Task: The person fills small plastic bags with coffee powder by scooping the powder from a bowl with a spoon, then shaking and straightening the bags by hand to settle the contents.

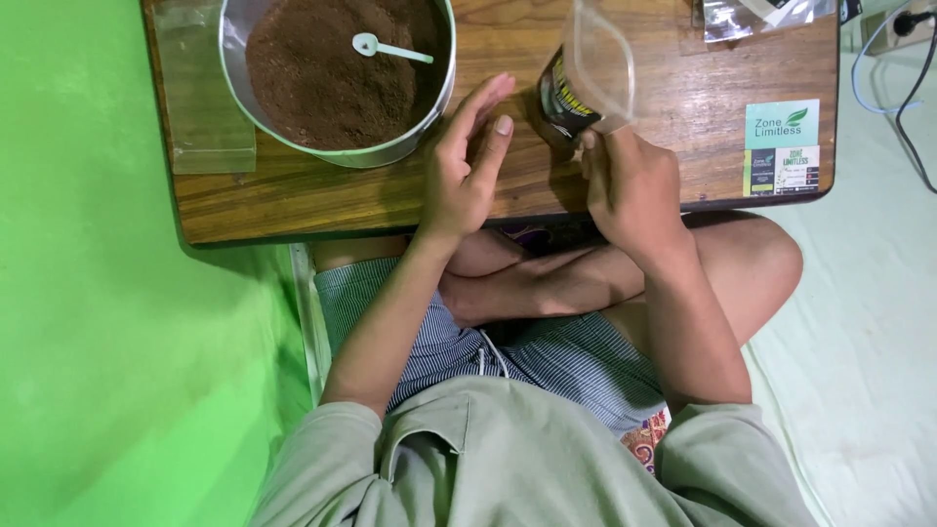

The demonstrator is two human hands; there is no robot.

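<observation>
My right hand [630,181] grips a clear plastic pouch [589,78] with a dark printed label, holding it upright with its mouth open above the low wooden table [322,200]. My left hand [467,161] hovers empty beside the pouch, fingers apart and extended, just right of a round metal bowl [390,151]. The bowl is filled with brown powder [322,73], and a small white plastic scoop [386,47] lies on top of the powder.
A flat clear plastic bag [200,98] lies at the table's left end. A stack of green and white labels [782,146] sits at the right end, with more packaging [756,15] at the far edge. Cables [903,88] run on the floor at right. My crossed legs are under the table.
</observation>
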